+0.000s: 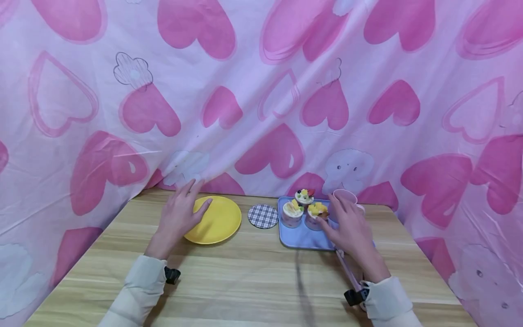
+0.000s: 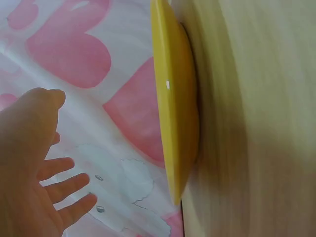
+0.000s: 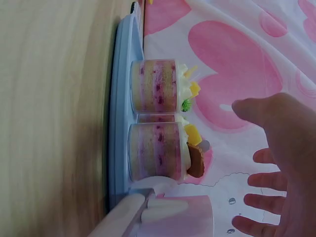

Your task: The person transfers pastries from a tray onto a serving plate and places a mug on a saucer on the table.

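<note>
My left hand (image 1: 179,217) hovers over the left side of a yellow plate (image 1: 220,220), fingers spread and nothing in its grasp. In the left wrist view the plate (image 2: 174,108) stays apart from the fingers. My right hand (image 1: 350,225) is held above the right part of a blue tray (image 1: 302,241), its fingers loosely extended. Three clear cups of layered cake stand on this tray: a left cake cup (image 1: 292,218), a right cake cup (image 3: 155,150) topped with yellow fruit pieces, and a back cake cup (image 1: 304,197). The right hand partly covers a pink mug (image 3: 192,217) behind it.
Between plate and tray lies a round checkered coaster (image 1: 263,216). A long pale pink handle (image 1: 347,268) slants from the tray's front edge toward the right wrist. A heart-patterned pink cloth (image 1: 269,150) hangs behind the wooden table (image 1: 245,281).
</note>
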A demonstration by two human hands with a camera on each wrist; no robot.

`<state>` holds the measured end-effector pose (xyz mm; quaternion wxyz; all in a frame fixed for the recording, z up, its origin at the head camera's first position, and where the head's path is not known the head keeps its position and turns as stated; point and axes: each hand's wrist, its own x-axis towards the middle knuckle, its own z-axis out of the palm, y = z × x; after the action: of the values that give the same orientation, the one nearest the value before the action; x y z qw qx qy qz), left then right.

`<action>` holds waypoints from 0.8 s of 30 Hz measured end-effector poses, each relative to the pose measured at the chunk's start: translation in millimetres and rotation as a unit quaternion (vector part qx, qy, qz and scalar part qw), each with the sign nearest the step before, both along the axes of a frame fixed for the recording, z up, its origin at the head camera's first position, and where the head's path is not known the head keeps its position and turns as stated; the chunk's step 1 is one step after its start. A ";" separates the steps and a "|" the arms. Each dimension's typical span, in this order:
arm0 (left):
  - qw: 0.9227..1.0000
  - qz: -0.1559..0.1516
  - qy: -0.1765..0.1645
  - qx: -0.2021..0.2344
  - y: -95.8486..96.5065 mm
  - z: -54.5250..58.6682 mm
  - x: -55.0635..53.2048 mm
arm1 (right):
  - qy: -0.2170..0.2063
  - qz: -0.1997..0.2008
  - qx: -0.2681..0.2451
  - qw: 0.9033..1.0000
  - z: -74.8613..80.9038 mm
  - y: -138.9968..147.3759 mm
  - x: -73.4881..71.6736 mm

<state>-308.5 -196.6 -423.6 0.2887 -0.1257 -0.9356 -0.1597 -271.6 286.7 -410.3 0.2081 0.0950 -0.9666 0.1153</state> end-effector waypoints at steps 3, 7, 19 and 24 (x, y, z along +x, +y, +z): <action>1.000 -0.002 -0.010 0.014 -3.1 -3.2 1.4 | -0.006 -0.006 -0.006 1.000 1.3 4.5 8.8; 0.999 -0.003 -0.034 0.028 -8.5 -7.4 3.2 | -0.017 -0.014 -0.010 1.000 1.0 10.2 20.2; 0.991 0.000 -0.112 0.067 -29.7 -16.8 3.9 | -0.064 -0.035 -0.033 0.997 -7.1 24.4 41.7; 0.988 -0.004 -0.131 0.082 -33.0 -18.9 6.0 | -0.090 -0.044 -0.037 0.994 -15.4 35.2 51.5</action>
<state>-302.5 -229.6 -442.4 0.1725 -0.0829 -0.9486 -0.2522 -220.1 321.9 -425.7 0.1284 0.0337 -0.9798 0.1498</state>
